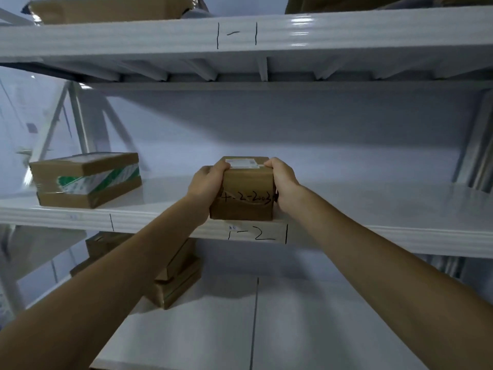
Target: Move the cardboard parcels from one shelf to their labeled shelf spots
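A small brown cardboard parcel (246,188) with a white label on top and handwritten numbers on its front sits at the front edge of the middle shelf (373,231). It is right above the handwritten mark "1-2" (256,234). My left hand (206,184) grips its left side and my right hand (284,182) grips its right side. Both arms reach up from below.
A flatter parcel with green-and-white tape (86,180) lies on the same shelf at the left. Stacked parcels (176,279) rest on the lower shelf under my left arm. The top shelf, marked "1-1" (237,34), holds more parcels (106,9). White uprights stand at left and right.
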### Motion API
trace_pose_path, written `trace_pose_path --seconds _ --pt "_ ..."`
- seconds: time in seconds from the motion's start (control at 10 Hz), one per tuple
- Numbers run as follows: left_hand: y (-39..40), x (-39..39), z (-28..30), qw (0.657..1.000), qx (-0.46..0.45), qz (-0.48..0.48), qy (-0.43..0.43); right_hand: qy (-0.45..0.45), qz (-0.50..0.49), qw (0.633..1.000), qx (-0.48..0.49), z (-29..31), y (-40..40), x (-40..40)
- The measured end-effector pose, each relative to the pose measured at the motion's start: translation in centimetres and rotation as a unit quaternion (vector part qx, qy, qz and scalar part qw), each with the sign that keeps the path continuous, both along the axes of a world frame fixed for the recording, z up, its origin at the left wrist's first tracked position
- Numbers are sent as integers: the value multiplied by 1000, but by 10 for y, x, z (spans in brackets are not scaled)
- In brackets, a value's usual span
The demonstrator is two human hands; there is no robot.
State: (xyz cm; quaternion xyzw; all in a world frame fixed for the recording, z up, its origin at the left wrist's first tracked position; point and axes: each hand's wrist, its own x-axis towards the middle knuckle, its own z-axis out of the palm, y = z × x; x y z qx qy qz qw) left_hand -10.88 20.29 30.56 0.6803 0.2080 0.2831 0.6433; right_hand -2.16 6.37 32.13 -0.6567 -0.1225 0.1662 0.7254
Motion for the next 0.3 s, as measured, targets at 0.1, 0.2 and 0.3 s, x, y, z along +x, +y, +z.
trace_pose_path --seconds 0.1,0.2,0.3 --pt "-1 -8 -1 997 77 20 3 -41 -17 999 -6 2 -6 -8" --pt "-3 -23 5 984 173 41 -17 -142 -104 983 53 5 -20 -13" --pt "-2 -59 19 959 241 88 -118 -227 -187 947 131 6 -53 -30"
